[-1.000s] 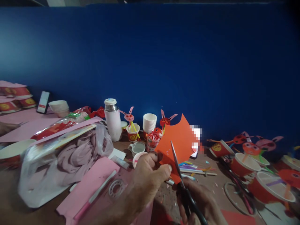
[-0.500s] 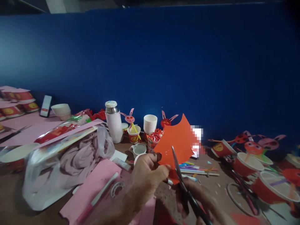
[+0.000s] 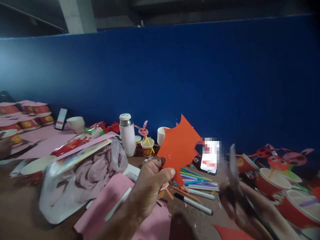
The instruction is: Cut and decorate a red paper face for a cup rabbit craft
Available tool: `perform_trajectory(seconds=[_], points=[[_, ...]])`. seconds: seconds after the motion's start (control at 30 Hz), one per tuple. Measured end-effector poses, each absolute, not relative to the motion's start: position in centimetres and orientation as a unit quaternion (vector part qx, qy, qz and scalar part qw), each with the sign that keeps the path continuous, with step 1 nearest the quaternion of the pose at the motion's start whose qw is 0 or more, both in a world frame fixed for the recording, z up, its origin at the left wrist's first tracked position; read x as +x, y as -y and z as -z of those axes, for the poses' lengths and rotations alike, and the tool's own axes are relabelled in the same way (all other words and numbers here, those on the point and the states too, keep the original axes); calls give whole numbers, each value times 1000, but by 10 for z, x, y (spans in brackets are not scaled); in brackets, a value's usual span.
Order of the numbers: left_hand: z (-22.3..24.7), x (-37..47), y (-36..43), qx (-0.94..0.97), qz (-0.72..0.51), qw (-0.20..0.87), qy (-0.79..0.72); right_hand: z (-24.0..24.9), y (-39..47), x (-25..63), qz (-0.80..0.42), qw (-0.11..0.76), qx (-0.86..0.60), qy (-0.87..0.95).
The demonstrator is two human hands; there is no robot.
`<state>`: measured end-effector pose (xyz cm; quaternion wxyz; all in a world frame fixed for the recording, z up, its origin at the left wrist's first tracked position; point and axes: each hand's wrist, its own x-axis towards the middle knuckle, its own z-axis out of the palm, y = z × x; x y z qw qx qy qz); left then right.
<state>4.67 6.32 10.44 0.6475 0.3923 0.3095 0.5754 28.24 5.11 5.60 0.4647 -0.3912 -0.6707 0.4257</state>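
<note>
My left hand (image 3: 148, 186) pinches a sheet of orange paper (image 3: 178, 145) between thumb and fingers, holding it up above the table. The paper has curved, pointed cut edges and a narrow strip hanging at its bottom. Off to the right, my right hand (image 3: 246, 208) grips a pair of scissors (image 3: 233, 166), blades upward and apart from the paper; both are smeared by motion. Beneath and beside the paper lie coloured sticks (image 3: 195, 180) and a capped marker (image 3: 193, 202). Pink paper (image 3: 107, 196) lies under my left forearm.
A white thermos (image 3: 127, 136) and a paper cup with a pink rabbit figure (image 3: 143, 131) stand near the blue wall (image 3: 160, 73). A plastic bag (image 3: 53, 193) lies left. More decorated cups (image 3: 271, 185) stand right, beside a lit phone (image 3: 209, 155). Another person's hand (image 3: 5, 146) shows far left.
My right hand has carried the scissors away from the orange paper to the right. My left hand still holds the paper, which has shifted slightly left. The camera view has tilted upward.
</note>
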Motion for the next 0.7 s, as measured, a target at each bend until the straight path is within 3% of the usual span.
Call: perform_trajectory(seconds=[0.17,0.3,0.7], points=[[-89,64,-55,434,-503,659,-353,-56,-60,235,-475,542,-359,594],[-76,76,-51,481,-443,646,-394,-58,-48,217,-525,540,-323,572],[-70,82,-50,527,-427,598,-427,-42,-40,230,-432,478,-557,525]])
